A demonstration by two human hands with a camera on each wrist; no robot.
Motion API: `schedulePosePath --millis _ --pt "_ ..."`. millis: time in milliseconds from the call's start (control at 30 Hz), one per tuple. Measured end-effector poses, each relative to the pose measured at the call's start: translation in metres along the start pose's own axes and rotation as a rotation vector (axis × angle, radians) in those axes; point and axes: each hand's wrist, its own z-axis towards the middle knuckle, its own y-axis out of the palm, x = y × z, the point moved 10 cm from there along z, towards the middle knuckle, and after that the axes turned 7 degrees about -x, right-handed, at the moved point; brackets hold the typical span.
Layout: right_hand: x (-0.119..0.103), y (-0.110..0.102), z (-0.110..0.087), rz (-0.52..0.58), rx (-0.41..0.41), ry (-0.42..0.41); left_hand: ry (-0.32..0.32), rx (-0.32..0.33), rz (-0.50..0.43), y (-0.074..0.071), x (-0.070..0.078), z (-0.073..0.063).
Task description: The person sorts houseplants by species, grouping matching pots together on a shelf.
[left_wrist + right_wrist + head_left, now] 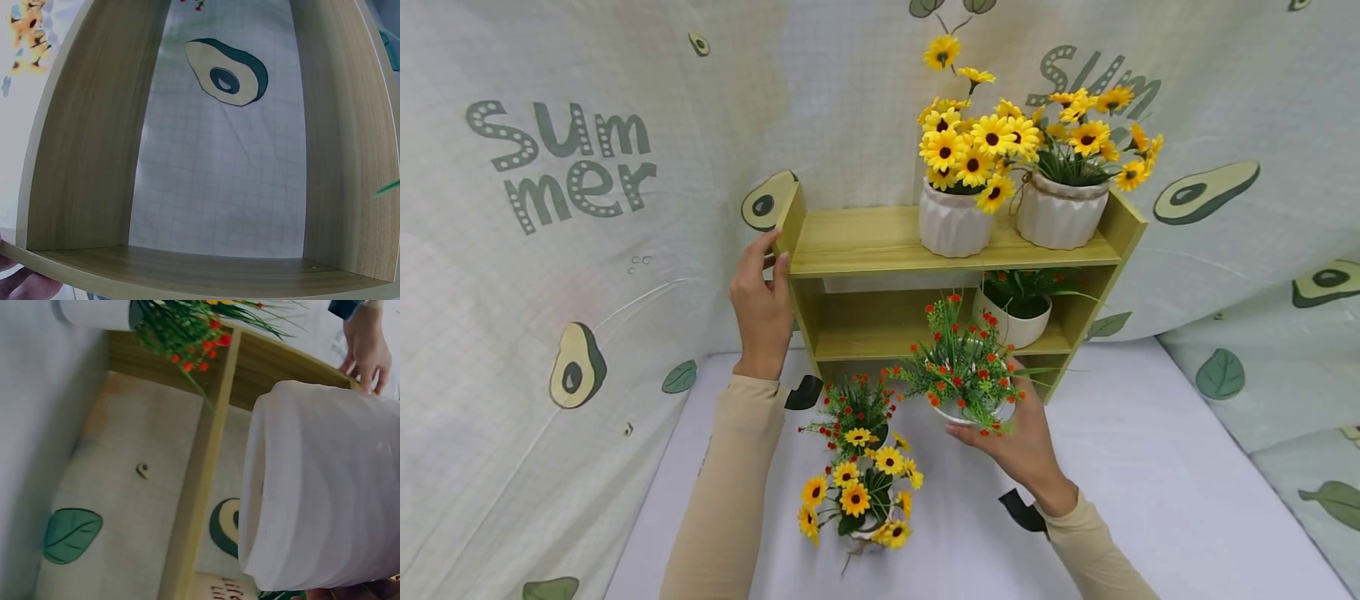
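Note:
My right hand (1026, 446) holds a white pot (331, 487) of green foliage with small red flowers (958, 375), in front of the right part of a wooden shelf (865, 258). Its fingers and thumb curve round the pot. My left hand (762, 304) grips the shelf's upper left side, fingers on the outer face and thumb by the front edge. In the left wrist view, only some fingers (34, 286) show beyond the side panel. Another white pot (1015, 325) with green leaves stands on the middle level, partly hidden behind the held plant.
Two white pots of yellow daisies (955, 221) (1063, 212) stand on the shelf's top right. On the white table (1120, 467), a yellow-flowered plant (868, 492) and a red-flowered plant (857, 408) sit between my arms. Behind hangs a cloth (625, 275) printed with avocados.

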Motion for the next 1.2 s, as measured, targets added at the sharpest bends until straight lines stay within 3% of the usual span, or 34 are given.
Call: schedulePosePath --millis 300,567,733,900,1200 --pt "-0.004 0.005 0.042 0.009 0.034 0.029 0.006 0.002 0.000 0.000 0.001 -0.001" --pt "0.000 0.014 0.071 0.049 0.062 -0.003 0.008 0.009 0.018 0.000 -0.001 -0.001" --pt "0.013 0.019 0.080 0.092 0.085 0.033 0.012 0.006 0.017 0.001 0.001 -0.001" --pt "0.023 0.023 0.084 0.064 0.103 0.095 0.007 0.001 0.015 0.001 0.001 -0.001" --pt "0.029 0.025 0.101 -0.008 0.120 0.083 0.012 0.010 0.012 0.001 0.002 0.000"
